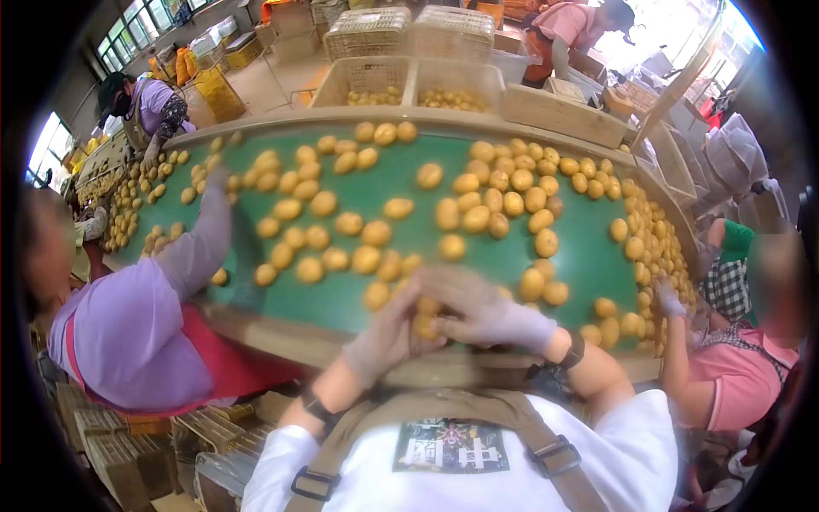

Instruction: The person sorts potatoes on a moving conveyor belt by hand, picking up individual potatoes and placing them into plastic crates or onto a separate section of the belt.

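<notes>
My gloved left hand (386, 338) and gloved right hand (495, 314) meet at the near edge of a green conveyor belt (495, 286). Between them, a yellow potato (426, 326) shows partly. The left fingers curl around its near side. Over its top reach the right fingers, slightly blurred, with the thumb against it. My palms are hidden, so other potatoes inside them cannot be made out. Just beyond my hands, loose potatoes (376, 295) lie on the belt, and more potatoes (514, 203) cluster farther back.
A co-worker's sleeved arm (205, 235) reaches over the belt at left. Another person's gloved hand (670, 299) is among potatoes at right. Beyond the wooden rim (512, 122) stand plastic crates (363, 75) with potatoes inside. More people work at the far left and back right.
</notes>
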Demonstrator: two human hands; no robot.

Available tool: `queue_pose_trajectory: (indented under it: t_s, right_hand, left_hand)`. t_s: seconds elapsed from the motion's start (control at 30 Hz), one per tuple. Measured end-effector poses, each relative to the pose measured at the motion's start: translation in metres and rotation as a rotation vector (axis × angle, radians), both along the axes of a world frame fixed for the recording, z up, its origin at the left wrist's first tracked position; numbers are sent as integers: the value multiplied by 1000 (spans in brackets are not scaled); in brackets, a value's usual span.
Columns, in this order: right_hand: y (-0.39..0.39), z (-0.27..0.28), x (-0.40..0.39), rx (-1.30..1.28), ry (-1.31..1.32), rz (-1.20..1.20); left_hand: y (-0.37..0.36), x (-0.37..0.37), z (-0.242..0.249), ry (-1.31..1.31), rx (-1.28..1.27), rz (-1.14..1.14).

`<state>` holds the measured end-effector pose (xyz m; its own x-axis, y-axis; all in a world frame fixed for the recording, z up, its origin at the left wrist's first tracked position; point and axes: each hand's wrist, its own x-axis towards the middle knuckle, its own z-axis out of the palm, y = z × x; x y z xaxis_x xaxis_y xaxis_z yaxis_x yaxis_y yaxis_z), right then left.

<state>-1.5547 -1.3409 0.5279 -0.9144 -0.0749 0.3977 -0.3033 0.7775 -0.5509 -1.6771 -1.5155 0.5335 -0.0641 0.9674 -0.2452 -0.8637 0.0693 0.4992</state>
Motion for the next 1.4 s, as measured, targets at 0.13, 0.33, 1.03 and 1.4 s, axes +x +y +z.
queue_pose_trajectory:
  t_s: [0.13,0.33,1.03,1.4]
  right_hand:
    - [-9,17,-2,-156,-278,79]
    - [44,11,17,-183,-301,-266]
    - [42,0,-12,353,-220,-276]
    - [16,-27,-27,166,-141,-378]
  left_hand:
    - [-29,-2,-32,519,14,-55]
    - [-156,-32,-43,-29,103,212]
    - [-220,-58,-158,1400,-905,1035]
    - [-127,-4,-3,382,-122,669]
